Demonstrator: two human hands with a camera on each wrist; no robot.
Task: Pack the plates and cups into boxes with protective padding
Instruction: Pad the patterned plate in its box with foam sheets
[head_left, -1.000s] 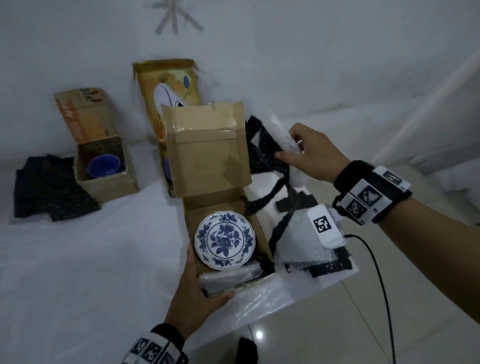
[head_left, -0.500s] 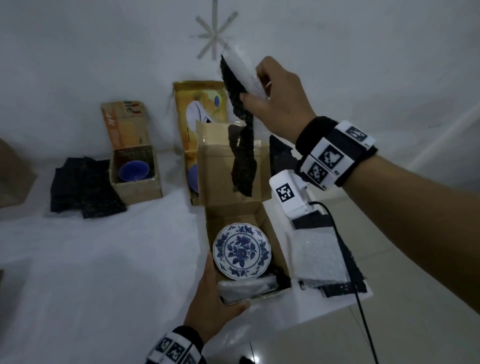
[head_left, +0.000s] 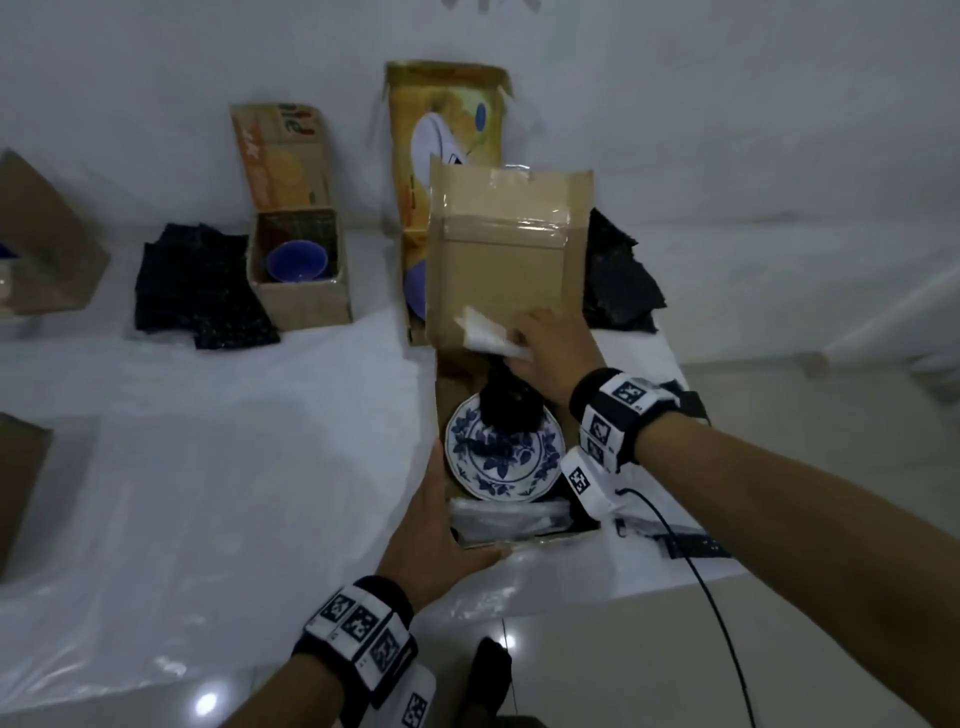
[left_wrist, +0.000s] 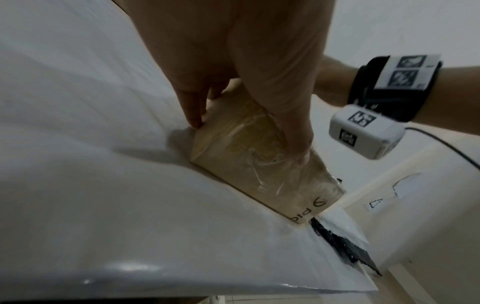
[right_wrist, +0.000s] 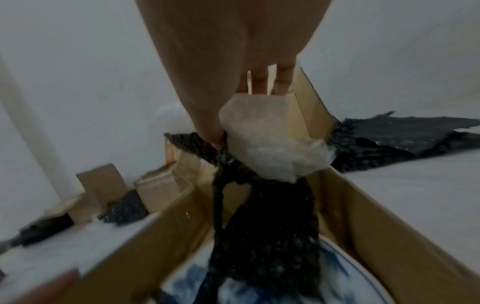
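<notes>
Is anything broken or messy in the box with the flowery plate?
Nothing looks broken. The blue-and-white plate lies whole in the open box. The right hand holds black-and-white padding, whose black end drapes over the plate's far edge. The left hand grips the box's near corner.
</notes>
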